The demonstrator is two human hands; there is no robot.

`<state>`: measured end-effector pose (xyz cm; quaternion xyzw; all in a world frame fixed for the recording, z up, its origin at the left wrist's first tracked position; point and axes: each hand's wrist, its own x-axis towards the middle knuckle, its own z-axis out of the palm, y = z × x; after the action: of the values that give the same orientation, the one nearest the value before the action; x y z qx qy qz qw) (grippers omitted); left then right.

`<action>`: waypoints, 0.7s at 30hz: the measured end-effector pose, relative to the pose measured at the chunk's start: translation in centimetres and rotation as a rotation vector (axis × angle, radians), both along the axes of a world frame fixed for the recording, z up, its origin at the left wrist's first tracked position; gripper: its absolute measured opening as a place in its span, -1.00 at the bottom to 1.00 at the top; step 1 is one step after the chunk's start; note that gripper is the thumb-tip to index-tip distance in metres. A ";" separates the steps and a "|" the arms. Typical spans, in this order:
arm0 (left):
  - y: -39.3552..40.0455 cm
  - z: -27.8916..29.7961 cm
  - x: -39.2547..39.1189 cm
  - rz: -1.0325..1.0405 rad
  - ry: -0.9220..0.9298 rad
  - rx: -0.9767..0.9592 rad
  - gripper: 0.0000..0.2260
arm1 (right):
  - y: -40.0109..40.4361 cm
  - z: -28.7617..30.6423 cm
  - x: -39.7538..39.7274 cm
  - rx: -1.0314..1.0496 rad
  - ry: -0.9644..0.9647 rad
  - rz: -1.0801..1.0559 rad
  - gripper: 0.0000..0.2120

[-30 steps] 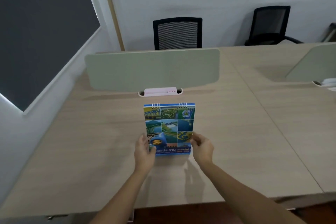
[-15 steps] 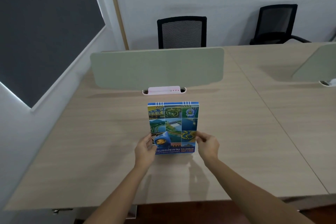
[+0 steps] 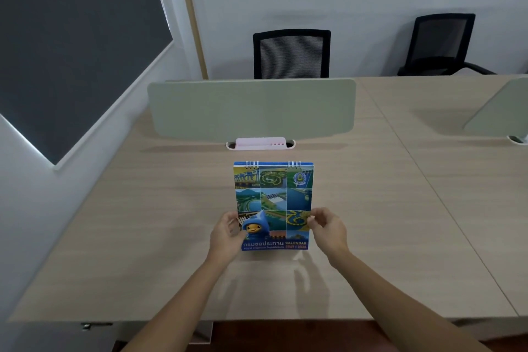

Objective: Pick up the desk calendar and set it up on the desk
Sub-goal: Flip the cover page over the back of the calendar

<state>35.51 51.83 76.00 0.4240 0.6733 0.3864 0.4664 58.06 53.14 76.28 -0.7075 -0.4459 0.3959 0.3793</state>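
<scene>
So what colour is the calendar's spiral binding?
White wire loops on the desk calendar, along its top edge; head view shows it.

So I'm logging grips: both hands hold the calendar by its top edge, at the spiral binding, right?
Not quite. The head view shows the left hand and right hand holding the calendar by its lower side edges; the spiral binding is untouched.
</scene>
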 end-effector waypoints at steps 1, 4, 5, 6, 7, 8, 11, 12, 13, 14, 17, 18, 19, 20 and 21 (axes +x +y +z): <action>0.0 0.1 0.2 -0.010 -0.017 -0.008 -0.54 | 0.0 0.1 0.0 -0.004 0.006 0.023 -0.92; 0.1 0.4 0.6 -0.004 -0.025 -0.016 -0.52 | 0.0 0.4 -0.4 -0.002 0.059 0.048 -0.84; 0.0 0.5 0.7 0.003 -0.023 -0.015 -0.52 | -0.1 0.6 -0.5 -0.001 0.075 0.040 -0.83; -0.1 0.5 0.7 0.007 -0.020 -0.015 -0.53 | -0.2 0.7 -0.6 0.001 0.084 0.029 -0.83; -0.2 0.5 0.7 0.007 -0.013 -0.014 -0.53 | -0.3 0.8 -0.7 0.001 0.083 0.020 -0.83; -0.4 0.4 0.7 0.002 -0.004 -0.014 -0.52 | -0.4 0.8 -0.7 0.003 0.076 0.014 -0.84; -0.7 0.4 0.7 -0.008 0.012 -0.009 -0.48 | -0.9 0.9 -0.7 0.004 0.049 0.021 -0.86; -0.7 0.5 0.7 -0.004 0.007 -0.007 -0.47 | -1.0 0.8 -0.8 0.005 0.041 0.031 -0.86; -0.7 0.7 0.8 -0.004 0.002 -0.009 -0.46 | -1.1 0.8 -0.8 0.007 0.037 0.039 -0.85; -0.6 0.8 0.9 -0.009 0.004 -0.013 -0.47 | -1.2 0.9 -0.9 0.009 0.038 0.040 -0.82; -0.4 1.1 1.1 -0.024 0.016 -0.029 -0.48 | -1.0 1.2 -1.1 -0.003 0.063 0.036 -0.73; -0.5 1.3 1.1 -0.023 0.016 -0.033 -0.49 | -0.9 1.2 -1.1 -0.005 0.070 0.042 -0.70; -0.5 1.4 1.1 -0.020 0.011 -0.037 -0.49 | -0.9 1.3 -1.1 -0.010 0.075 0.049 -0.68; -0.6 1.4 1.1 -0.020 0.013 -0.036 -0.50 | -0.9 1.3 -1.0 -0.015 0.079 0.055 -0.66; -0.6 1.4 1.1 -0.021 0.020 -0.034 -0.50 | -0.9 1.2 -1.0 -0.014 0.080 0.059 -0.65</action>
<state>36.58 51.22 77.43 0.4270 0.6799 0.3656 0.4708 57.07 52.24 77.53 -0.6804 -0.4480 0.4381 0.3800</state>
